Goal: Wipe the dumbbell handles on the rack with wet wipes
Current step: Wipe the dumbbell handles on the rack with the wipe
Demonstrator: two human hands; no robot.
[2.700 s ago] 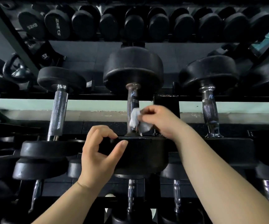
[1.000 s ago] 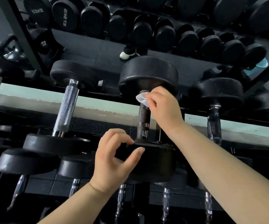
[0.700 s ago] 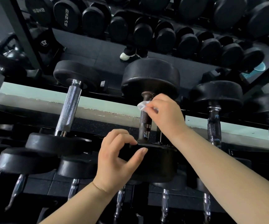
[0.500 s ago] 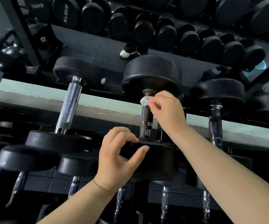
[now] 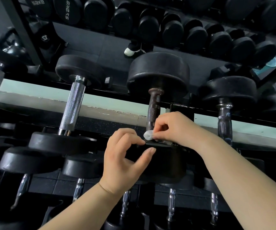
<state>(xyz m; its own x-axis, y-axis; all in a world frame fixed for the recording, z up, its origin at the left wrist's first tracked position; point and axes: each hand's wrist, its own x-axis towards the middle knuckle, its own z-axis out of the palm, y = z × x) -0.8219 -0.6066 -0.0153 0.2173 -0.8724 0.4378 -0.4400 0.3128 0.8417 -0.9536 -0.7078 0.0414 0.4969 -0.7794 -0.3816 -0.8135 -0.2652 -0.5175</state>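
Observation:
A black dumbbell lies on the rack in front of me, its dark knurled handle (image 5: 153, 108) running away from me to the far head (image 5: 158, 72). My right hand (image 5: 173, 128) pinches a small white wet wipe (image 5: 148, 135) against the near end of that handle. My left hand (image 5: 125, 156) grips the rim of the dumbbell's near head (image 5: 167, 163), thumb below and fingers on top. The base of the handle is hidden behind my right fingers.
Chrome-handled dumbbells lie on either side: one to the left (image 5: 72, 107), one to the right (image 5: 224, 122). Rows of smaller black dumbbells (image 5: 172, 29) fill the upper shelf. A lower tier of dumbbells (image 5: 171, 205) sits beneath. A black rack rail (image 5: 182, 106) runs across behind the handle.
My right hand slid the wipe down the handle from the far head's collar to the near end. My left hand kept its grip on the near head.

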